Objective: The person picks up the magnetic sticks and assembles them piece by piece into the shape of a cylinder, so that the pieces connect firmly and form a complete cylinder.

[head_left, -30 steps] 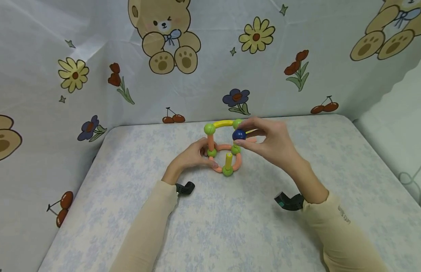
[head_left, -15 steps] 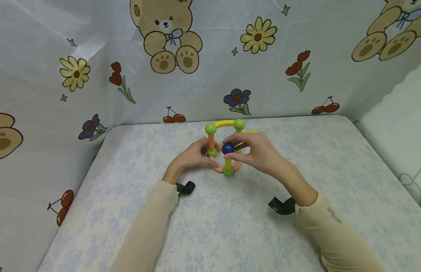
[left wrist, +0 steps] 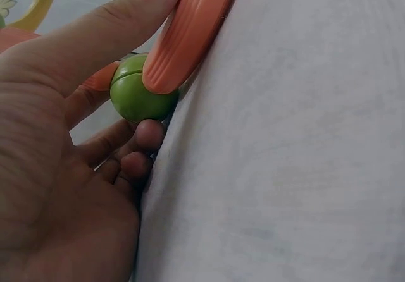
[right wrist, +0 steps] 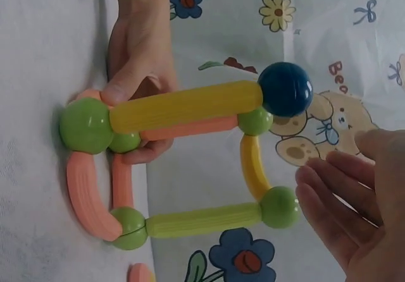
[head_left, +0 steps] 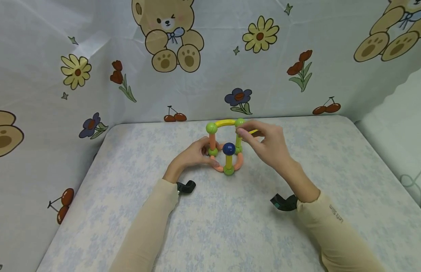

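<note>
A toy frame of magnetic rods and balls stands on the table. My left hand (head_left: 193, 153) grips its base: in the left wrist view the thumb lies on a curved orange rod (left wrist: 190, 38) and fingers curl by a green ball (left wrist: 142, 92). At the front, a blue ball (head_left: 229, 149) tops the upright yellow rod (right wrist: 186, 107). An orange upright (head_left: 212, 141) and a light green upright (right wrist: 202, 221) carry green balls joined by a curved yellow rod (head_left: 225, 122). My right hand (head_left: 268, 143) hovers beside the frame with loosely bent fingers, holding nothing.
Behind my right hand, part of a yellow piece (head_left: 253, 131) shows. A loose orange-and-yellow piece (right wrist: 140, 273) lies near the base in the right wrist view. A bear-and-flower printed cloth (head_left: 203, 87) hangs behind the table (head_left: 210, 226).
My right hand has brought the blue ball left and down onto the front yellow rod, let it go, and moved back up and right. My left hand has stayed at the base.
</note>
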`<state>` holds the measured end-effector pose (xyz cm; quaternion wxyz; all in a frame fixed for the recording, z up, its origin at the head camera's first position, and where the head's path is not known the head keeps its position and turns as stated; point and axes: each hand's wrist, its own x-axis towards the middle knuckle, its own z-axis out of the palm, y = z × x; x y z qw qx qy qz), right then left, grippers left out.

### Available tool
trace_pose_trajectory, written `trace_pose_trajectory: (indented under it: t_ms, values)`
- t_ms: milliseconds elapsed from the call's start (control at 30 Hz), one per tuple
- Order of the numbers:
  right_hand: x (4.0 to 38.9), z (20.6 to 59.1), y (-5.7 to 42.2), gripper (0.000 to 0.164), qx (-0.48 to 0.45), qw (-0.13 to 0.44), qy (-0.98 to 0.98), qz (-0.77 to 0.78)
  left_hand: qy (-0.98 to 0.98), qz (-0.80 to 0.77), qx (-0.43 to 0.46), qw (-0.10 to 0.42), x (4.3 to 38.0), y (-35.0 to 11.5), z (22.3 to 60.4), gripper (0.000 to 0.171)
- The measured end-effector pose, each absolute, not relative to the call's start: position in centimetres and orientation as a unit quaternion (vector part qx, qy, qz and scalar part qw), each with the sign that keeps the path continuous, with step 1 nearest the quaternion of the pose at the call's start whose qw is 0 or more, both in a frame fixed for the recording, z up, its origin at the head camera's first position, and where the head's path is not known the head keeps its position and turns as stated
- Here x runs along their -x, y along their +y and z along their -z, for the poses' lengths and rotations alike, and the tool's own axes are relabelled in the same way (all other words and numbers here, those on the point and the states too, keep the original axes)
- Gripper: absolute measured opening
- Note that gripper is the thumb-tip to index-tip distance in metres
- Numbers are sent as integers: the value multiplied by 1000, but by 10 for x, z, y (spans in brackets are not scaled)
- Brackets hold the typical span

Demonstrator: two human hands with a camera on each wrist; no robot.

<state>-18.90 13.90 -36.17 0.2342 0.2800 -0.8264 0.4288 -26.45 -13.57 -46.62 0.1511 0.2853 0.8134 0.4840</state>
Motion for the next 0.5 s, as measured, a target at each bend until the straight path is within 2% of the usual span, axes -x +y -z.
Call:
trace_pose_trajectory:
  t_ms: [100,200,300,500]
  values:
    - [196,367,145,11,-235,277,-823,-437,815,-483,-283,151,265,-135,466,59]
    - [203,376,152,13,-188,283,-837,-429,815,-482,-285,150,265,-135,466,59]
    - [211,388,158,15,-156,248,-863,-412,817,-481,-281,152,264,-135,466,60]
    - [227,414,165,27,-148,123,-910,-366,819,-478,-278,154,263,-135,465,62]
